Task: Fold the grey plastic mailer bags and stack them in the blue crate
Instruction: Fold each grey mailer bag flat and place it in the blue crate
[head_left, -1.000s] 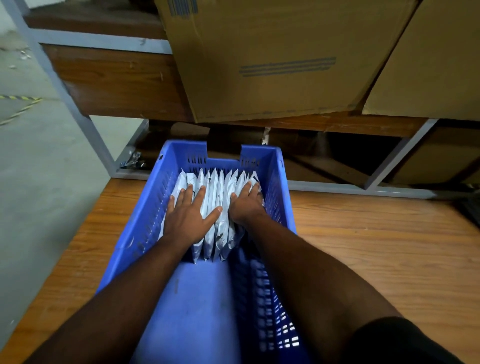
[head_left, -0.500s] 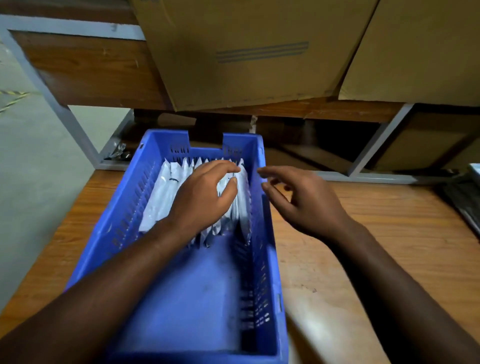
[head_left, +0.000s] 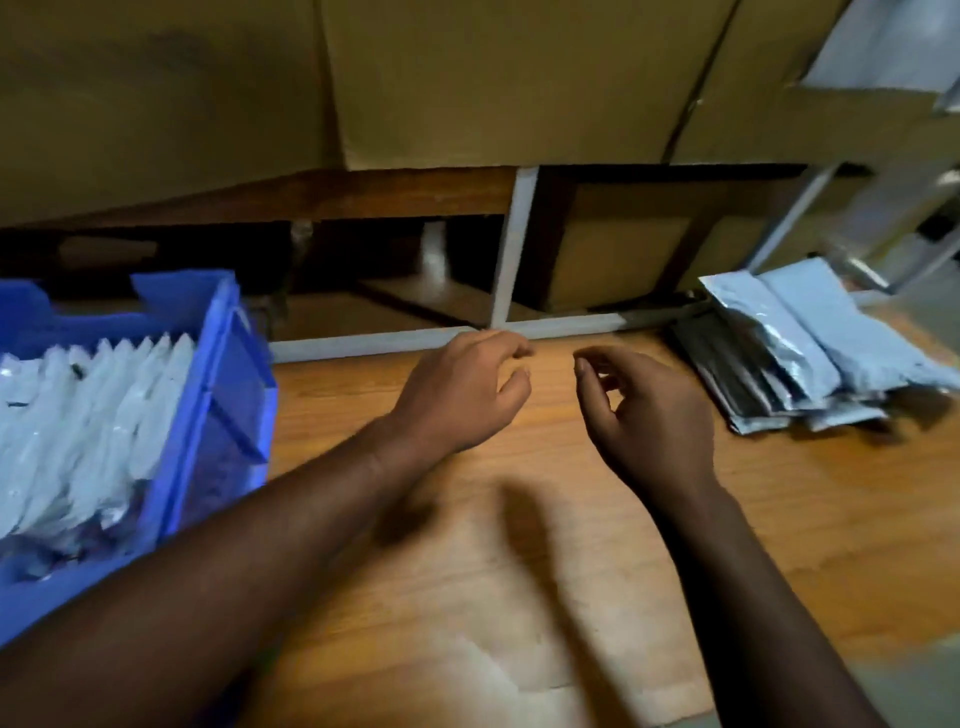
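The blue crate (head_left: 228, 364) stands at the left edge of the wooden table, with several folded grey mailer bags (head_left: 88, 415) standing on edge inside it. A loose pile of unfolded grey mailer bags (head_left: 810, 353) lies on the table at the far right. My left hand (head_left: 462, 395) and my right hand (head_left: 644, 415) hover above the table's middle, between crate and pile. Both have loosely curled fingers and hold nothing.
The wooden table (head_left: 519, 545) runs under both arms. Behind it is a shelf frame with a white upright (head_left: 511, 249). Large cardboard boxes (head_left: 519, 78) sit on the shelf above. More grey packets (head_left: 883, 47) show at the top right.
Both hands left the crate and the folded bags and moved right over the table. The view swung right, so the crate now sits at the left and the unfolded pile appears.
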